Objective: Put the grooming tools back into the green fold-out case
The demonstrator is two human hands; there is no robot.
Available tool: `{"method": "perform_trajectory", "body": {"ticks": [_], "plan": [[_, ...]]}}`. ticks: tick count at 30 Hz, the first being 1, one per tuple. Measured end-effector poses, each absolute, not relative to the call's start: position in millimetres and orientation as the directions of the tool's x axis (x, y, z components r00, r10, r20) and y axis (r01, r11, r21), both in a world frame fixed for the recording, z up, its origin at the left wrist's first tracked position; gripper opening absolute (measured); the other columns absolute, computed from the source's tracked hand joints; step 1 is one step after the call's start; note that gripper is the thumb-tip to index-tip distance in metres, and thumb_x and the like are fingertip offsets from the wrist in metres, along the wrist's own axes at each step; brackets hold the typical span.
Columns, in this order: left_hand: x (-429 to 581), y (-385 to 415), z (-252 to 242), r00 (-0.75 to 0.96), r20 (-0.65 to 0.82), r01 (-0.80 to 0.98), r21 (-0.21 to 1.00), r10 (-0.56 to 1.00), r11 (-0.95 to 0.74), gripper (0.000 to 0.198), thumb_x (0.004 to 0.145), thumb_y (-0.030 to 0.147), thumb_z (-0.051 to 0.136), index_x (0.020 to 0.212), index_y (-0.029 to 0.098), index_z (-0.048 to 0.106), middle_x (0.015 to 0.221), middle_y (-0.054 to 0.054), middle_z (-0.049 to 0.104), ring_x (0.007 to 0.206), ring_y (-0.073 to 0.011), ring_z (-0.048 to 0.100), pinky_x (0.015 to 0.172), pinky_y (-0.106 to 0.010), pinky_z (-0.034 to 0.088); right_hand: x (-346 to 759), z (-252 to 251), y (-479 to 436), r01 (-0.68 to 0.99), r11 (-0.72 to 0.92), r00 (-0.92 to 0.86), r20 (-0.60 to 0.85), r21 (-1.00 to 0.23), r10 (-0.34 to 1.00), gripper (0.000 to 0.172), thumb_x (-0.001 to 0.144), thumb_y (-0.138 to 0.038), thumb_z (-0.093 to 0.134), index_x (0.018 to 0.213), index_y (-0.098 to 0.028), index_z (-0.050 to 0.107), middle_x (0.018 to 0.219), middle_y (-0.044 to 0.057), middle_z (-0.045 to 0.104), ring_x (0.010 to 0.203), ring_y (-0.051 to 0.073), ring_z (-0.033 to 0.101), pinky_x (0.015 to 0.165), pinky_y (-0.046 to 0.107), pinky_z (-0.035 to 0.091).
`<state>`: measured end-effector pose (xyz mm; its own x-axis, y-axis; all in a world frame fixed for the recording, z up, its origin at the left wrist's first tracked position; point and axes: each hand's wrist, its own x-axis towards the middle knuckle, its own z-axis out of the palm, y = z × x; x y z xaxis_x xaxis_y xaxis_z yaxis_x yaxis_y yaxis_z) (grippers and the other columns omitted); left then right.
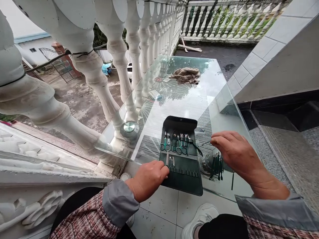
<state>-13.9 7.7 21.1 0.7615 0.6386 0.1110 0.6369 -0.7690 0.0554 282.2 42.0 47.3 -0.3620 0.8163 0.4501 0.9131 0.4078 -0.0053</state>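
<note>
An unfolded dark green manicure case (185,181) lies at the near edge of the glass table. Scissors (164,142), nail clippers (184,139) and other small tools sit in its upper half; several slim tools (171,162) stand in the lower loops. My left hand (149,177) is closed on the case's left edge. Above the table, to the right of the case, my right hand (236,156) pinches a thin metal tool (205,143), its exact kind unclear. Just below that hand lies a bunch of green-handled tools (217,167), partly blurred by reflections.
The glass table (184,103) bears a crumpled brown cloth (185,75) at its far end and a small box (155,95). A round metal fitting (129,127) is at its left. White balusters (107,89) run along the left; a tiled pillar (264,49) stands right.
</note>
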Motion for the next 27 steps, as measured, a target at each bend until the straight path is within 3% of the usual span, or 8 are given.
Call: {"method": "perform_trajectory", "body": {"ticks": [7,11,16,19,22,24,27], "plan": [[-10,8,22,0.731,0.052,0.675,0.092,0.681,-0.732,0.012,0.084,0.017,0.055,0.078,0.018,0.045,0.077,0.000,0.053,0.068,-0.0148,0.052,0.055,-0.024,0.039,308,29,10,0.868,0.483,-0.494,0.302,0.115,0.815,0.032,0.083,-0.005,0.035,0.086,-0.022,0.063,0.105,0.009,0.064,0.104,0.027,0.052,0.080,0.042,0.042],[-9,8,24,0.714,0.025,0.692,0.119,0.699,-0.712,0.013,0.084,0.017,0.055,0.079,0.018,0.044,0.078,0.000,0.053,0.070,-0.0149,0.052,0.057,-0.024,0.040,317,25,5,0.872,0.482,-0.483,0.313,0.084,0.818,0.029,0.082,-0.006,0.039,0.081,-0.023,0.062,0.103,0.009,0.064,0.103,0.028,0.053,0.079,0.044,0.043],[-9,8,23,0.716,0.035,0.688,0.130,0.697,-0.714,0.010,0.085,0.017,0.053,0.079,0.017,0.044,0.077,0.000,0.053,0.069,-0.0154,0.052,0.057,-0.025,0.041,285,27,4,0.872,0.452,-0.341,0.430,-0.189,0.836,0.018,0.085,-0.017,0.047,0.089,-0.024,0.063,0.095,0.008,0.065,0.091,0.024,0.059,0.078,0.039,0.048],[-9,8,21,0.719,0.064,0.682,0.122,0.692,-0.721,0.011,0.086,0.018,0.052,0.078,0.018,0.044,0.076,0.000,0.053,0.068,-0.0154,0.052,0.055,-0.025,0.040,243,23,5,0.765,0.516,-0.358,0.411,-0.386,0.838,0.017,0.086,-0.021,0.047,0.093,-0.022,0.063,0.092,0.006,0.066,0.089,0.021,0.061,0.078,0.036,0.051],[-9,8,17,0.724,0.101,0.675,0.099,0.682,-0.731,0.012,0.087,0.018,0.051,0.077,0.018,0.043,0.073,0.000,0.052,0.066,-0.0152,0.052,0.054,-0.025,0.039,208,19,11,0.701,0.473,-0.355,0.313,-0.534,0.881,0.019,0.087,-0.021,0.044,0.092,-0.021,0.063,0.091,0.005,0.066,0.086,0.017,0.061,0.077,0.032,0.050],[-9,7,14,0.731,0.137,0.664,0.081,0.668,-0.743,0.012,0.088,0.016,0.047,0.076,0.018,0.043,0.071,0.000,0.051,0.065,-0.0150,0.051,0.053,-0.025,0.038,193,20,18,0.708,0.391,-0.298,0.253,-0.588,0.921,0.021,0.088,-0.023,0.043,0.090,-0.022,0.064,0.088,0.003,0.066,0.080,0.015,0.061,0.072,0.029,0.049],[-8,4,12,0.750,0.185,0.640,0.040,0.635,-0.768,0.015,0.088,0.012,0.042,0.075,0.018,0.042,0.070,0.000,0.050,0.062,-0.0147,0.049,0.051,-0.025,0.037,179,25,32,0.800,0.282,-0.222,0.175,-0.530,0.959,0.026,0.088,-0.026,0.042,0.081,-0.022,0.066,0.079,0.002,0.066,0.073,0.015,0.061,0.066,0.026,0.045]]}}
